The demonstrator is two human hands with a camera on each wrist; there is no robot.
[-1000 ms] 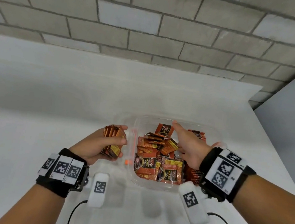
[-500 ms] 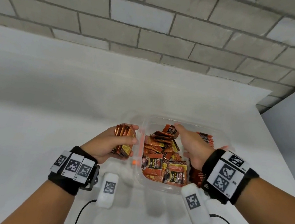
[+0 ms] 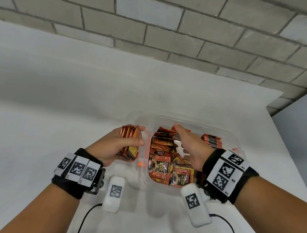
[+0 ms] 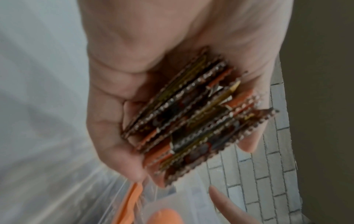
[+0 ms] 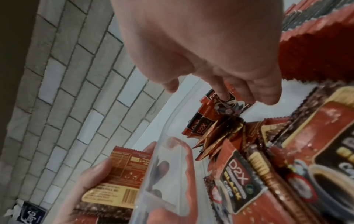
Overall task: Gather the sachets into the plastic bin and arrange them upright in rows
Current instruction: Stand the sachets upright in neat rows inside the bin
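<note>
A clear plastic bin on the white table holds several orange-and-black sachets lying loose in a heap. A short row of upright sachets stands along its right wall. My left hand grips a stack of sachets on edge, just outside the bin's left wall. The left wrist view shows the stack pinched between thumb and fingers. My right hand reaches into the bin. Its index fingertip touches a sachet leaning near the far wall, with the thumb apart from it.
Two white tagged devices with black cables lie at the near edge, in front of the bin. An orange latch sits on the bin's left side. A grey brick wall backs the table. Bare white tabletop stretches to the left.
My right hand has dipped lower over the sachets at the bin's far side. The left hand still holds its stack beside the left wall.
</note>
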